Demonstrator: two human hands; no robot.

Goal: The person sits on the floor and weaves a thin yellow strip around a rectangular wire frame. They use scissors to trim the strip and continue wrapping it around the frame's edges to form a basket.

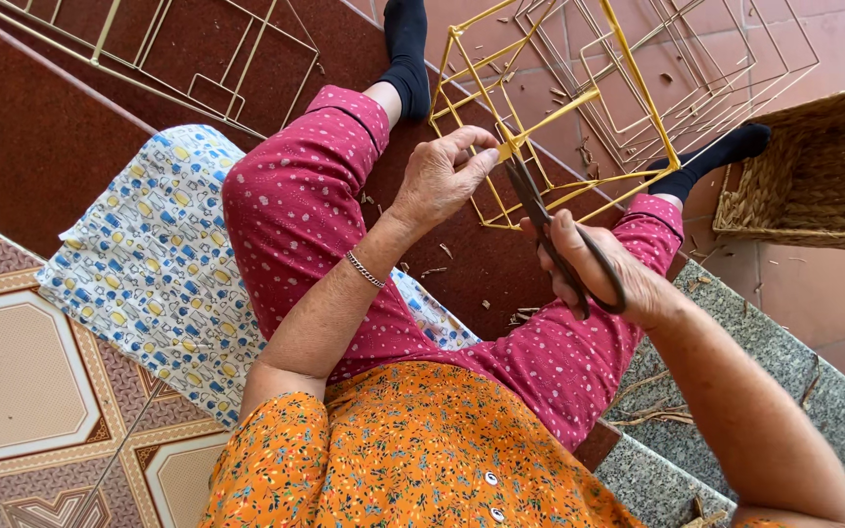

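Note:
I sit on a step with a yellow wire frame [579, 108] standing between my knees. My left hand [439, 178] pinches a yellow strand at a joint near the frame's middle. My right hand [606, 272] grips a pair of dark scissors [540, 217], its fingers through the handles. The blades point up toward the pinched joint and their tips almost touch it. A silver bracelet sits on my left wrist.
A woven basket [814, 176] stands at the right on the red tile floor. More bare wire frames [188, 59] lie at the upper left and behind the yellow frame. A patterned cushion [149, 264] lies under me. Small cut scraps are scattered on the steps.

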